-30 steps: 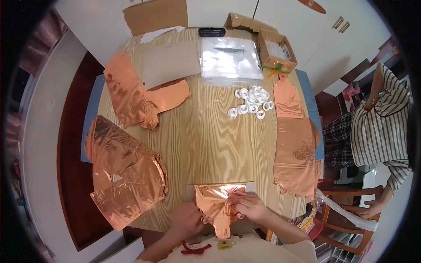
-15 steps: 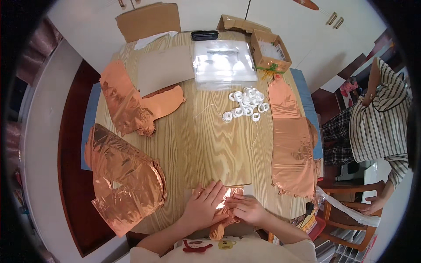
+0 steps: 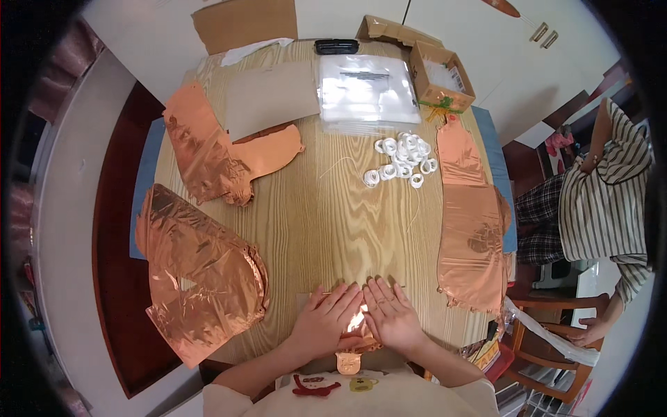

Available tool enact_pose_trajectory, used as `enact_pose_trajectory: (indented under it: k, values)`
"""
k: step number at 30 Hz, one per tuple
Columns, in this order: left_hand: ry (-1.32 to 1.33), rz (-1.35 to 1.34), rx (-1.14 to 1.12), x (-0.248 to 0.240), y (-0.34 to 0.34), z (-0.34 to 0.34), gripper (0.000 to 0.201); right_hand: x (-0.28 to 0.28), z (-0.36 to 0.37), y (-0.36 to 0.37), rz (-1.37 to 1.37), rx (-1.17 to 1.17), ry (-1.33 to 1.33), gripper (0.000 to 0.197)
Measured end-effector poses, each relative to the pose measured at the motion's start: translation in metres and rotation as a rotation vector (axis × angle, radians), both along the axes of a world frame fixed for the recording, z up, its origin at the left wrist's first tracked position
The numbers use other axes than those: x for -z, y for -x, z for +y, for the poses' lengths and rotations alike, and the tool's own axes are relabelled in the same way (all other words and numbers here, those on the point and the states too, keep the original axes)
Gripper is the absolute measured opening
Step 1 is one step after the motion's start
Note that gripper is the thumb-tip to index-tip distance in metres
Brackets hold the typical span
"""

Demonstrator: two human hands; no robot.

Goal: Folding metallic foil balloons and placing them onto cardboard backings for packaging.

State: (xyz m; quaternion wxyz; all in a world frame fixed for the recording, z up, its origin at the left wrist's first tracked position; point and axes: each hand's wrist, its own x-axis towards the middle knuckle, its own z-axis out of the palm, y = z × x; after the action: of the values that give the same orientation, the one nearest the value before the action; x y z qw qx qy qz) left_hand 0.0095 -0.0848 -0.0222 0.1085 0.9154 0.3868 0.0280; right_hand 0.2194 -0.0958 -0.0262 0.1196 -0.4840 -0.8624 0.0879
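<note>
A folded rose-gold foil balloon (image 3: 356,340) lies at the table's near edge, right before my body. My left hand (image 3: 326,319) rests flat on its left side, fingers together and stretched out. On its right side, my right hand (image 3: 393,316) presses with the palm down and the fingers extended. Between the hands a shiny strip of the foil shows, and a tab of it sticks out toward me. Much of the balloon is hidden under both hands. Neither hand grips anything.
Flat foil balloons lie at near left (image 3: 201,278), far left (image 3: 208,149) and right (image 3: 472,222). White ribbon rolls (image 3: 406,158) sit beyond the middle. Behind them are clear plastic bags (image 3: 368,90), cardboard (image 3: 271,97) and an open box (image 3: 445,80). A person (image 3: 601,194) stands at right by a chair.
My right hand has gone from bent fingers working the foil to lying flat on it. The balloon's near end looks more tucked in. The view has shifted slightly.
</note>
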Motion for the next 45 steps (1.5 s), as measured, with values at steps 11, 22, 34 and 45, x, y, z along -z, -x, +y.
enact_pose_trajectory:
  k: [11, 22, 34, 45]
  values:
    - [0.073, 0.030, -0.154, 0.007, 0.031, -0.018, 0.098, 0.010, -0.019, 0.000, 0.013, 0.018, -0.019, 0.058]
    - [-0.022, 0.131, -0.343, -0.009, 0.043, -0.011, 0.094, 0.009, -0.028, 0.002, 0.032, 0.050, -0.037, 0.066]
    - [-0.067, -0.086, 0.056, 0.009, 0.001, 0.016, 0.064, 0.010, -0.031, 0.000, 0.000, 0.029, -0.104, 0.063]
    - [-0.192, -0.088, 0.075, 0.020, 0.003, 0.017, 0.053, -0.006, -0.067, 0.016, 0.140, -0.040, 0.007, 0.072]
